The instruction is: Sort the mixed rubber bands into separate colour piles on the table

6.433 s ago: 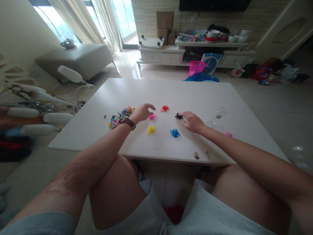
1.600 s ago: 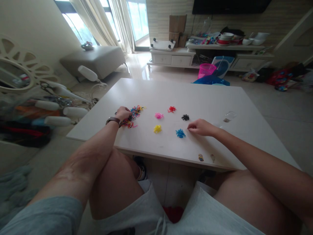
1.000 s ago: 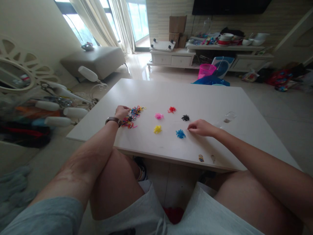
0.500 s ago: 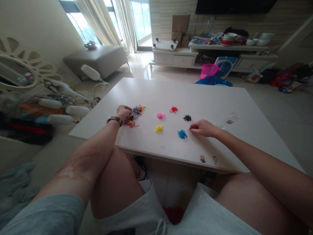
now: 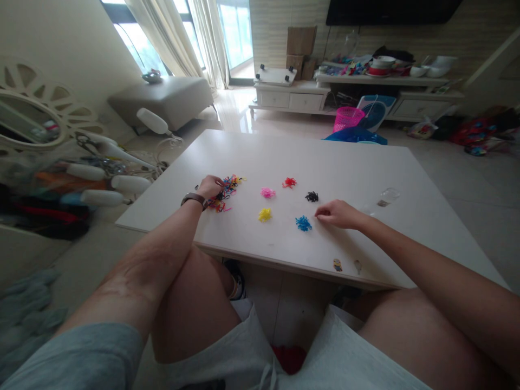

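Observation:
My left hand (image 5: 210, 186) reaches into a mixed heap of coloured rubber bands (image 5: 229, 187) on the left of the white table (image 5: 341, 162). Its fingers are bent down into the heap, and their tips are hidden. Beside the blue bands (image 5: 303, 223), my right hand (image 5: 335, 213) rests on the tabletop with fingers and thumb pressed together. Whatever it may pinch is too small to name. Single-colour piles lie between the hands: pink bands (image 5: 267, 193), red bands (image 5: 289, 182), yellow bands (image 5: 265, 215) and black bands (image 5: 312, 196).
A clear plastic container (image 5: 389, 196) lies on its side right of my right hand. Near the front edge are a minion sticker (image 5: 337, 265) and a small pale item (image 5: 357, 266). Past the far edge stand a pink basket (image 5: 348, 118) and a blue object (image 5: 355, 134).
My left hand has shifted slightly to the right over the mixed heap, uncovering a few dark bands on its left. My right hand stays in place.

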{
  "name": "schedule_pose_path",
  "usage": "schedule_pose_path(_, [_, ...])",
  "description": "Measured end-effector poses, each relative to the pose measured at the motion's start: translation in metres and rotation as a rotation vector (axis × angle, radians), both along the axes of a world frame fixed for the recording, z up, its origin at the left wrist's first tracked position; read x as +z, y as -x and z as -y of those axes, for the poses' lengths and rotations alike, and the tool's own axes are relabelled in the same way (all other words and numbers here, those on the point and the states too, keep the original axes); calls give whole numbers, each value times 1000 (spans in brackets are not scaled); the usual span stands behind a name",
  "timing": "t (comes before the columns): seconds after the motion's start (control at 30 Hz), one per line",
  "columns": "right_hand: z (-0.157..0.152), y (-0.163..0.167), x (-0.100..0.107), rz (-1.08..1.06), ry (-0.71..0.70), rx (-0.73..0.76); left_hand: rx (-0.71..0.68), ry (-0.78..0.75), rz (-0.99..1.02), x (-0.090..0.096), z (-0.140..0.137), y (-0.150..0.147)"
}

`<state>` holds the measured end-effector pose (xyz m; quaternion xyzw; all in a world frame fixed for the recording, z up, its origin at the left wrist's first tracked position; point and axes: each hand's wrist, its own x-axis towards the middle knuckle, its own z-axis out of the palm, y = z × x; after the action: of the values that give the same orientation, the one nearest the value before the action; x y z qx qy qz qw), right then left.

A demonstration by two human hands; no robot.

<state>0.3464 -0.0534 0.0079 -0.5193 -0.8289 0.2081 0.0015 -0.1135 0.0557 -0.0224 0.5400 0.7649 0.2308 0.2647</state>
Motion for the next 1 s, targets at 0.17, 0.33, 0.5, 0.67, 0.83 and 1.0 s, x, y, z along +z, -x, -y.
schedule_pose_path(0.17, [-1, 0, -2, -5, -4, -5, -14, -43, 14, 1, -4, 4])
schedule_pose_path(0.33, [0, 1, -4, -14, 43, -5, 20, -63, 51, 0, -7, 6])
schedule_pose_path(0.5, [3, 3, -6, -32, 114, 9, 20, -75, 14, 0, -7, 6])
schedule_pose_path(0.67, [5, 4, -4, -34, 158, 13, 43, -88, 147, 4, -5, 3])
schedule_pose_path(0.83, [6, 4, -1, 4, 184, 5, 77, -96, 298, 4, -4, 1])
schedule_pose_path(1.0, [7, 4, -4, 46, 179, 20, 125, -98, 413, 3, -4, 1])
